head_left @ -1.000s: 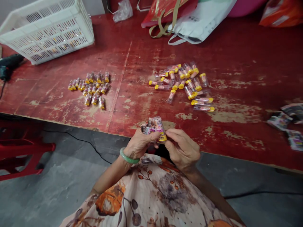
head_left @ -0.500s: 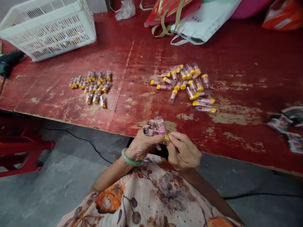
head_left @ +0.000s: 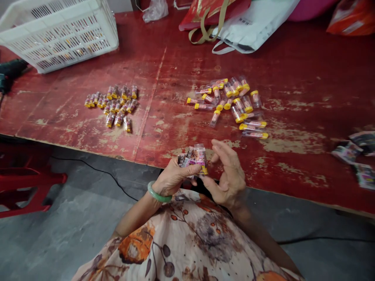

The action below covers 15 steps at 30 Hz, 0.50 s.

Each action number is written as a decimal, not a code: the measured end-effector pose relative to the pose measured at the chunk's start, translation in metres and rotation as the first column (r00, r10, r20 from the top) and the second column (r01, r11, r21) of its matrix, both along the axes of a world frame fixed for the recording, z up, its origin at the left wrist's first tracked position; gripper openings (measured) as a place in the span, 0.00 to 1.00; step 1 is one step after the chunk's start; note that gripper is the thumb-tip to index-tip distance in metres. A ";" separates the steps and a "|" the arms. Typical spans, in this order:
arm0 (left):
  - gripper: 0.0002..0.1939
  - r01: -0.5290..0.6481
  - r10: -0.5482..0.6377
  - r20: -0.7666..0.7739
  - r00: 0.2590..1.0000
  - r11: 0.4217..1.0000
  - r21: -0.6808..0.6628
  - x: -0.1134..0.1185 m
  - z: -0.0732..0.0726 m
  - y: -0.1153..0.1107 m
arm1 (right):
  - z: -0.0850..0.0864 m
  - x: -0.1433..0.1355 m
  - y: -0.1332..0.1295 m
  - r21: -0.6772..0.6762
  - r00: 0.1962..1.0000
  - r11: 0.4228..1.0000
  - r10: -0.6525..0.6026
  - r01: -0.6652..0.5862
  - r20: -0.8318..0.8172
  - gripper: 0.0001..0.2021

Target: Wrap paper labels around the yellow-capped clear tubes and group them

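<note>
Several small printed packets (head_left: 191,157), with a yellow-capped tube among them, are held in my left hand (head_left: 175,176), its thumb pressed across them. My right hand (head_left: 228,179) is just to the right, fingers spread and raised, with nothing visible in it. Beyond my hands, clear tubes with yellow caps (head_left: 238,105) lie loosely scattered on the red table (head_left: 164,136). To the left on the table, several filled tubes with yellow caps (head_left: 118,105) lie in a tighter group.
A white plastic crate (head_left: 67,37) stands at the back left, near a dark power tool (head_left: 11,72). Bags (head_left: 249,27) lie along the back. More packets (head_left: 366,175) are at the right edge. A red stool (head_left: 29,181) stands left, below the table.
My right hand has let go of the packets' right edge, and its fingers have opened and lifted. My left hand still holds the packets in nearly the same place.
</note>
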<state>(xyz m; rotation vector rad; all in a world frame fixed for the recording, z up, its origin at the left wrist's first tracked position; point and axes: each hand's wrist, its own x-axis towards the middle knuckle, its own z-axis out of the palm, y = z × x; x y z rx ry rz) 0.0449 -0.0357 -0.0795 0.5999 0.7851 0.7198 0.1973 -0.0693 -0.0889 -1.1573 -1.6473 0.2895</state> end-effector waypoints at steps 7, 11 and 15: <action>0.19 0.021 -0.021 0.001 1.000 1.000 0.008 -0.002 0.001 0.001 | 0.004 0.004 0.009 -0.085 0.988 0.984 0.157 -0.157 -0.010 0.32; 0.21 0.030 -0.030 0.007 1.000 1.000 -0.001 -0.003 0.001 0.001 | -0.005 0.001 0.008 -0.034 0.989 0.990 0.132 -0.135 -0.071 0.33; 0.21 0.045 -0.045 0.027 0.999 0.999 -0.005 -0.003 0.001 0.002 | -0.006 0.001 0.007 -0.028 0.986 0.989 0.143 -0.145 -0.085 0.34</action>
